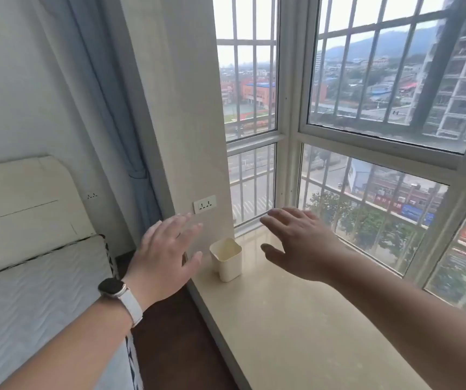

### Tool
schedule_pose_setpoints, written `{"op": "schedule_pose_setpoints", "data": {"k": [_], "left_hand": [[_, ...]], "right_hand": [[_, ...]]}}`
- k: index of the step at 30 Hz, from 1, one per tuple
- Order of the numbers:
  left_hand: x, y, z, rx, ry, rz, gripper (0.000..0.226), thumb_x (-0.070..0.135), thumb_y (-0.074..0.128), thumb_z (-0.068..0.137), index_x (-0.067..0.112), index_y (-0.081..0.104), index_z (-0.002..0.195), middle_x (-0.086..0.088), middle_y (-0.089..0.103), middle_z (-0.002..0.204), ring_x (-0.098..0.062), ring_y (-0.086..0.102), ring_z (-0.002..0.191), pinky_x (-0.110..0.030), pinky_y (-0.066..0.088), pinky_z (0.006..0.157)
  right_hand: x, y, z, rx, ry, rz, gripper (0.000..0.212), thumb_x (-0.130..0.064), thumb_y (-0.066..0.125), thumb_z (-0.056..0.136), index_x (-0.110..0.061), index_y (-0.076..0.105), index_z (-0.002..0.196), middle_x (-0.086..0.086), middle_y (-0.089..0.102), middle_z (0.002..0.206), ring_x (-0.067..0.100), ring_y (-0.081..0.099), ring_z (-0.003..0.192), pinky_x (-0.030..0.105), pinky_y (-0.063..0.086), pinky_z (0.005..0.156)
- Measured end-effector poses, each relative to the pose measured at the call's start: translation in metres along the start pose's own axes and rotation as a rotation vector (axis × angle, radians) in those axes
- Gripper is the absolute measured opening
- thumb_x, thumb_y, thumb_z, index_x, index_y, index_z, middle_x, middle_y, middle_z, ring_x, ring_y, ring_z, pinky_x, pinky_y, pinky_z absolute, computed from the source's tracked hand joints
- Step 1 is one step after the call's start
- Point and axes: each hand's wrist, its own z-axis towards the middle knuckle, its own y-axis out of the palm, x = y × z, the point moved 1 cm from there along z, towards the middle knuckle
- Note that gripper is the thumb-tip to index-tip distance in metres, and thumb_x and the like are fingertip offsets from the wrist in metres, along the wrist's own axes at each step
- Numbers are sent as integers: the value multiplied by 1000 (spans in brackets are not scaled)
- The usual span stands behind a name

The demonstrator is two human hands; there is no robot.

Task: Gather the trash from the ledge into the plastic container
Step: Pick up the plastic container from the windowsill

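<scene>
A small cream plastic container (226,258) stands upright on the beige stone window ledge (296,333), near its far left corner by the wall. My left hand (167,254), with a watch on its wrist, hovers just left of the container, fingers spread and holding nothing. My right hand (299,243) hovers to the right of the container above the ledge, palm down, fingers apart and empty. I see no trash on the visible part of the ledge; the inside of the container is mostly hidden.
Barred windows (366,164) close off the ledge at the back and right. A wall pillar with a socket (204,204) stands behind the container. A bed (29,291) with a cream headboard lies to the left, a blue curtain (108,108) beside it, dark floor between.
</scene>
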Motion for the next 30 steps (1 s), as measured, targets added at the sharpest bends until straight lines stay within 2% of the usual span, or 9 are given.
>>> {"op": "schedule_pose_setpoints", "data": {"k": [7,17,20,22,25,30], "left_hand": [[-25,32,-21,-49,-70,10,54,45,47,87,19,63,132,-11,61,141,-34,55,132,-54,40,111],[-112,76,19,-77,-68,-23,54,46,46,87,19,65,130,-11,62,140,-33,56,131,-53,43,110],[-144,94,30,-78,-53,-44,54,46,47,86,18,66,128,-12,64,138,-34,58,129,-53,44,108],[-163,106,35,-99,-54,-59,54,46,46,86,18,67,128,-12,64,137,-34,58,129,-54,45,108],[-186,120,43,-125,-55,-80,56,46,45,86,17,67,128,-13,64,138,-35,58,129,-54,45,108],[-213,133,54,-126,-45,-104,55,46,46,87,18,66,129,-12,63,139,-34,58,129,-53,45,108]], "right_hand": [[-14,48,24,-4,-80,44,58,-59,38,88,-22,55,129,-2,59,131,25,51,126,39,41,98],[-47,84,117,-81,-60,33,63,-61,29,88,-25,48,136,-3,52,139,23,42,135,39,34,105],[-62,92,152,-109,-57,7,58,-59,37,92,-26,44,140,-4,48,143,23,39,136,38,31,107],[-71,99,168,-107,-42,-4,59,-59,38,92,-25,45,140,-4,48,144,22,39,137,37,32,107],[-82,112,183,-126,-23,7,66,-62,29,87,-25,48,138,-3,51,141,23,42,135,39,34,105],[-90,133,198,-193,2,15,68,-62,25,85,-24,51,135,-3,54,138,24,44,133,39,37,103]]}}
